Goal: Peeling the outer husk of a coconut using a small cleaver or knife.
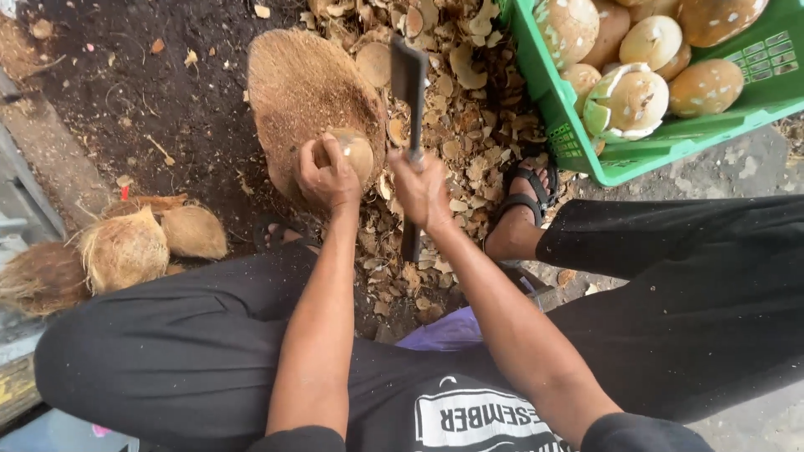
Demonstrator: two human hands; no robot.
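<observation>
On the round fibrous chopping block (301, 84), a brown husked coconut (356, 151) is clasped by the left hand (325, 176) (fingers curled around it); a dark-bladed cleaver (409, 75) is gripped tight by the right hand (420, 188).

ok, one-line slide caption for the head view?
Seated person's left hand steadies a coconut on a fibrous block; right hand grips a cleaver.

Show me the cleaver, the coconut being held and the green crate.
cleaver (409, 71), head view, on the blade.
coconut (358, 151), head view, on its bare shell.
green crate (548, 92), head view, on its left wall.
</observation>
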